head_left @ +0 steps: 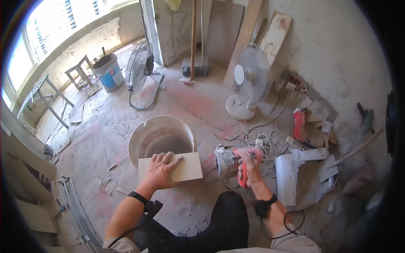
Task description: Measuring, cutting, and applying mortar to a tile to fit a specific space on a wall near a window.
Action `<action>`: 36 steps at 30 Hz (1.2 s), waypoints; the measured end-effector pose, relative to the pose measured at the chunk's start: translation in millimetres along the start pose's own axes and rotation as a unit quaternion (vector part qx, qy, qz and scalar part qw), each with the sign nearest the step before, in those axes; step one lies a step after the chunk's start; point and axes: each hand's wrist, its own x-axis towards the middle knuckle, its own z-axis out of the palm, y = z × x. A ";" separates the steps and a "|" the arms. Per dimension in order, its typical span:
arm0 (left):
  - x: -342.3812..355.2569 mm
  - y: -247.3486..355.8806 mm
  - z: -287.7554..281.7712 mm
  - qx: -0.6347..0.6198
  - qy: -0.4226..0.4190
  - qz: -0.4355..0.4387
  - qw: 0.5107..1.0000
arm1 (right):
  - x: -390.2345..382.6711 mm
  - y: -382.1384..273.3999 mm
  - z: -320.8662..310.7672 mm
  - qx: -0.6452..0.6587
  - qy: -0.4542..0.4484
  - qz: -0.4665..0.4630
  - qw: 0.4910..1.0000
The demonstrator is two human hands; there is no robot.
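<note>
A pale beige rectangular tile (187,168) lies over the near rim of a large round bucket (134,141). My left hand (160,170) holds the tile down, its fingers across the top face and the thumb stretched to the right. Just right of the tile, my right hand (250,168) is wrapped round the red handle of a handheld power cutter (228,161) with a grey metal front. The cutter's blade cannot be made out from here. Inside, the bucket looks dusty. Both wrists wear black straps with cables.
Coiled cables (270,145) lie beyond the cutter. A white fan (249,80) and a metal floor fan (141,69) stand farther off. Broken white box pieces (287,179) sit at right, metal rails (76,215) at left. A filled bucket (109,74) stands far left.
</note>
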 end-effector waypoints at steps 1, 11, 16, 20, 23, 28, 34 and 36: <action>1.6 1.3 2.2 -0.005 0.006 0.005 1.000 | -9.7 -1.7 1.0 -0.018 0.039 -0.014 0.999; -0.4 0.8 5.1 -0.017 0.042 0.007 0.999 | -50.3 -58.5 60.5 0.003 -0.002 -0.147 0.989; -1.2 0.9 3.6 -0.020 0.021 -0.004 1.000 | -46.2 -59.7 76.9 0.001 0.004 -0.146 0.989; -2.7 -2.5 2.3 -0.026 0.009 -0.021 0.999 | -43.8 -62.6 91.3 -0.001 -0.014 -0.144 0.990; -3.2 -3.6 5.3 -0.015 0.014 -0.014 1.000 | -37.7 -60.5 92.7 0.007 -0.014 -0.129 0.992; -2.0 -1.0 3.1 -0.016 0.005 -0.018 1.000 | -33.5 -60.3 98.4 -0.006 -0.010 -0.142 0.990; -2.8 -0.6 4.0 -0.019 0.004 -0.023 1.000 | -31.7 -57.1 96.1 -0.012 -0.012 -0.128 0.992; -1.5 0.3 3.5 -0.019 -0.007 -0.022 1.000 | -31.2 -57.2 97.6 -0.009 0.003 -0.135 0.991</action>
